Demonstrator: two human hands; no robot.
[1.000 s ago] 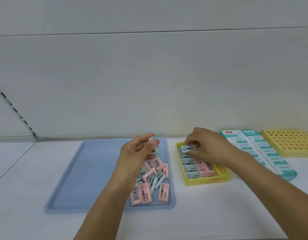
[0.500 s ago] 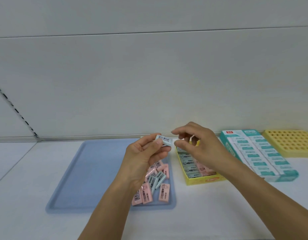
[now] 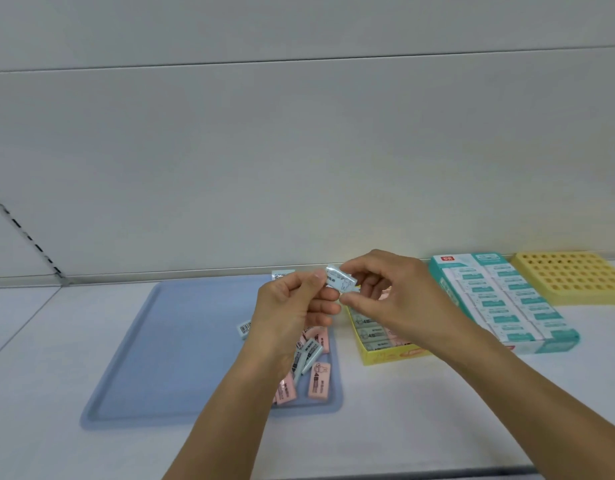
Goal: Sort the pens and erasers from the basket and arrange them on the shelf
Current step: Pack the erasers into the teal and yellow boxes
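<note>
Two hands share one pale blue eraser above the tray

Largest on the white shelf (image 3: pixel 403 427) is the blue tray (image 3: pixel 181 348), lying flat to the left, probably as the open holding area for loose stock. About ten pink and pale blue erasers (image 3: pixel 319 381) lie jumbled in its right half, one apart near the far rim. To the right, a teal box (image 3: pixel 500 303) holds white and teal packs in two tidy rows. Behind it stands a yellow rack (image 3: pixel 572 277) full of round holes, likely meant for pens; none shows in it. Between tray and teal box sits a small yellow box (image 3: pixel 378 356) with erasers packed flat in neat stacks, the sorted destination by the look of it. Raised above its far end, the left hand (image 3: pixel 292 310) and right hand (image 3: pixel 396 296) meet, each pinching an end of one pale blue eraser (image 3: pixel 340 283), seemingly passing it across for packing.
</note>
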